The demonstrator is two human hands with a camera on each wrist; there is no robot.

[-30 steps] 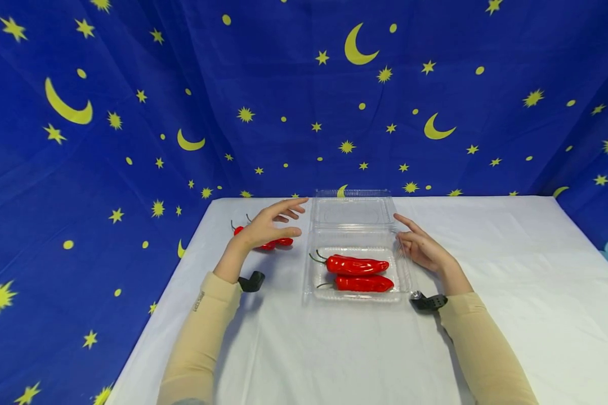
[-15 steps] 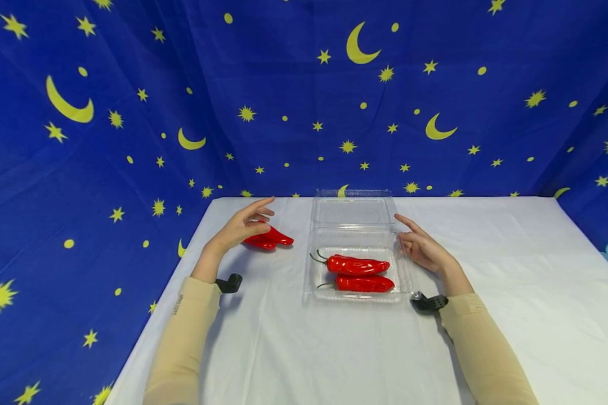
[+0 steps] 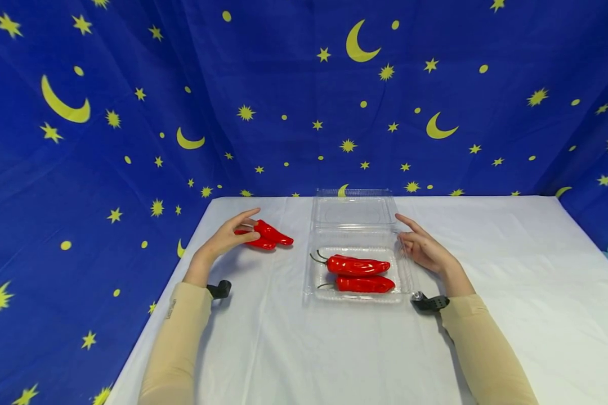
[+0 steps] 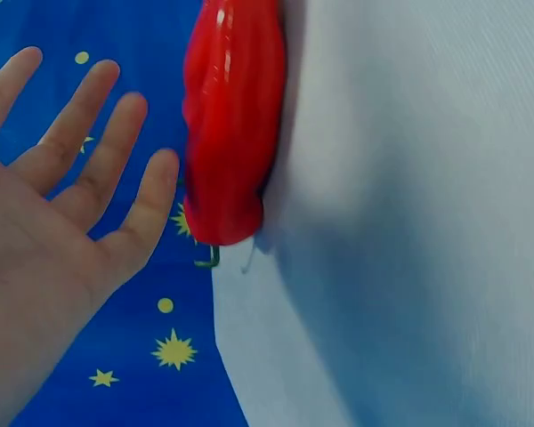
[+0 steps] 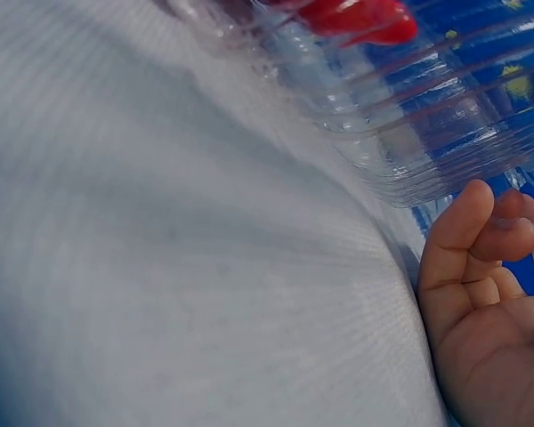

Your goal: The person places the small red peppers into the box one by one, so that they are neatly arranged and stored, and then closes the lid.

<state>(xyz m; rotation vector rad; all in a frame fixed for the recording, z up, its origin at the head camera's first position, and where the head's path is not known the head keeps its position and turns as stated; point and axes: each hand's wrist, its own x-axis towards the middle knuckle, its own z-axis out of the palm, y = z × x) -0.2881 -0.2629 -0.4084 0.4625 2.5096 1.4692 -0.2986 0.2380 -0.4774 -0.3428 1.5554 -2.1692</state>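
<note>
Two glossy red peppers lie side by side on the left of the white table, the farther pepper [image 3: 275,233] angled along the nearer pepper [image 3: 262,243]. My left hand [image 3: 226,238] hovers at their stem end and hides part of them. Seen in the left wrist view, its fingers [image 4: 93,187] are spread beside a red pepper [image 4: 231,124], with nothing in them. My right hand [image 3: 423,252] is at the right side of an opened clear plastic container [image 3: 356,300], index finger extended, the others loosely bent near the rim. Inside the container lie an upper pepper [image 3: 358,264] and a lower pepper [image 3: 365,283].
The container's clear lid [image 3: 353,211] lies folded back toward the rear of the table. A white cloth [image 3: 334,354] covers the table. Behind and to the left hangs a blue curtain [image 3: 284,84] with yellow moons and stars.
My left hand has moved left and slightly down, away from the container to the loose peppers, and more of those peppers now shows. The right hand and container have stayed in place.
</note>
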